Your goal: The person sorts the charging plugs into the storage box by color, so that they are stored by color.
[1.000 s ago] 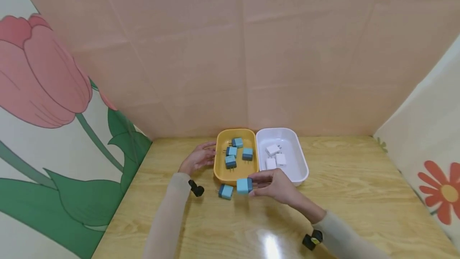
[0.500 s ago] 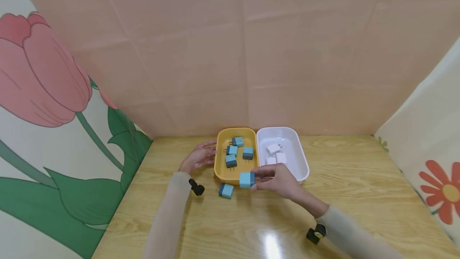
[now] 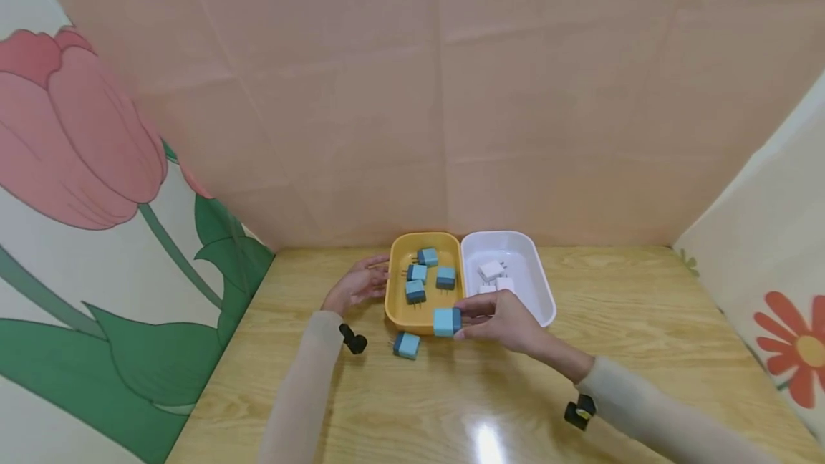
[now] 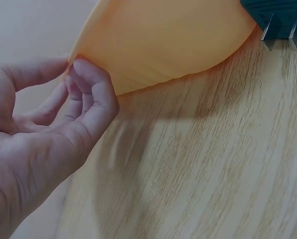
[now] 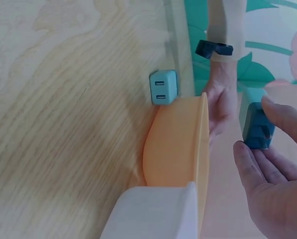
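Note:
My right hand (image 3: 503, 321) pinches a two-tone blue plug-in charger (image 3: 447, 322) between thumb and fingertips, over the front edge of a yellow bin (image 3: 422, 319). In the right wrist view this charger (image 5: 258, 124) is held at its dark blue end. The left hand (image 3: 357, 285) is at the bin's left side; seen from the left wrist, its curled fingers and thumb (image 4: 83, 99) pinch the rim. Several similar blue chargers (image 3: 415, 292) lie inside the bin. Another blue charger (image 3: 407, 345) lies on the table just in front of it, its two USB ports showing in the right wrist view (image 5: 163, 87).
A white bin (image 3: 544, 299) stands against the yellow one on its right. White chargers (image 3: 493, 270) lie in it, some partly hidden by the right hand. Behind both bins rises a pinkish cloth wall (image 3: 445, 127). The wooden table (image 3: 619, 306) extends to either side.
The right hand has moved slightly right and away from me, still pinching the blue charger. My left hand has stayed at the yellow bin's side.

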Motion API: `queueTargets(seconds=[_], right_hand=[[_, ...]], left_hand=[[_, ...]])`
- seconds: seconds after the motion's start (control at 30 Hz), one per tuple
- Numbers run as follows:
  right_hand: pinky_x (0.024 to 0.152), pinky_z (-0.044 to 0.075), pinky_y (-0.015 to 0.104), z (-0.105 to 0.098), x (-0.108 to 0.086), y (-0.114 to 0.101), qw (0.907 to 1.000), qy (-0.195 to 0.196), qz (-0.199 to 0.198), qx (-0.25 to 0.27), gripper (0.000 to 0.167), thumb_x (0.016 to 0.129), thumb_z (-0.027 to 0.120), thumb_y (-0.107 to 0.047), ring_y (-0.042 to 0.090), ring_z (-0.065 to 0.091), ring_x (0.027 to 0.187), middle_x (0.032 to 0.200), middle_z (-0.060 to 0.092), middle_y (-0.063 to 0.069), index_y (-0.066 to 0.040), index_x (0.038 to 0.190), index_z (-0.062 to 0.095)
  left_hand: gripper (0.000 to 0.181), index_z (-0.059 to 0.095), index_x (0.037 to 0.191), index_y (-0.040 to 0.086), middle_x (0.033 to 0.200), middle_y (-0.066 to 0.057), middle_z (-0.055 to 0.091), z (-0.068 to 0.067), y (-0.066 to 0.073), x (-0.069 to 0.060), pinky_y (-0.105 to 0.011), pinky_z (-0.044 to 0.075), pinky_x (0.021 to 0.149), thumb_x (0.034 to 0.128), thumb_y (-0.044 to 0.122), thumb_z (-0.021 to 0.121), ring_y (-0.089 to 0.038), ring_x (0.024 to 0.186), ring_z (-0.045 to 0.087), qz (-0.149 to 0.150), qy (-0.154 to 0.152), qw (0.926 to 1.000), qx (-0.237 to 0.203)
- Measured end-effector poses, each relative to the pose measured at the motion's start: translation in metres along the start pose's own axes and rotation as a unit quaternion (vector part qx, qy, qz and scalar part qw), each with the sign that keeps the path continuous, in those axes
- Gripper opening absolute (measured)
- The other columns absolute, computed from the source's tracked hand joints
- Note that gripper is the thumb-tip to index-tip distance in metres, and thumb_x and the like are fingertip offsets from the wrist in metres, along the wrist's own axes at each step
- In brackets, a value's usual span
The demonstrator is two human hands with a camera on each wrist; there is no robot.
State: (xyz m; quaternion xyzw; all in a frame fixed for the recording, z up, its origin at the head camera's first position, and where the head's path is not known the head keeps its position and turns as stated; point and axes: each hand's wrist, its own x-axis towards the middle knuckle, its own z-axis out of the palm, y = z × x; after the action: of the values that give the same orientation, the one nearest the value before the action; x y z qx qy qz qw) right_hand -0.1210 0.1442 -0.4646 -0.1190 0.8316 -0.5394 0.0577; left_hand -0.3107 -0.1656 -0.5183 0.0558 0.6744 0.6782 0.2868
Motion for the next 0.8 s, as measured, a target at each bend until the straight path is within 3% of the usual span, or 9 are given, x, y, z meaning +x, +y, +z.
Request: queueTargets(seconds=[0.43,0.8], right_hand=[[0.084,0.063,0.027,0.005,0.011,-0.001,0.9998,0.006,-0.011,-0.014,0.049,0.078,0.094,-0.025,0.029,0.078,0.107,0.119,0.079,0.016,-0.005,0.120,0.078],[0.086,0.063,0.028,0.001,0.025,-0.006,0.9994,0.021,-0.003,-0.026,0.044,0.079,0.093,-0.020,0.024,0.077,0.106,0.117,0.080,0.012,-0.006,0.118,0.079]], left_hand=[[0.057,0.039,0.161,0.011,0.155,-0.027,0.050,-0.002,-0.002,-0.002,-0.033,0.060,0.086,0.1064,0.001,0.050,-0.029,0.122,0.063,0.009,-0.004,0.9999,-0.004],[0.057,0.040,0.161,0.009,0.153,-0.029,0.050,0.000,-0.002,-0.005,-0.034,0.060,0.086,0.1058,-0.001,0.051,-0.026,0.116,0.065,0.010,0.000,0.9999,-0.010]])
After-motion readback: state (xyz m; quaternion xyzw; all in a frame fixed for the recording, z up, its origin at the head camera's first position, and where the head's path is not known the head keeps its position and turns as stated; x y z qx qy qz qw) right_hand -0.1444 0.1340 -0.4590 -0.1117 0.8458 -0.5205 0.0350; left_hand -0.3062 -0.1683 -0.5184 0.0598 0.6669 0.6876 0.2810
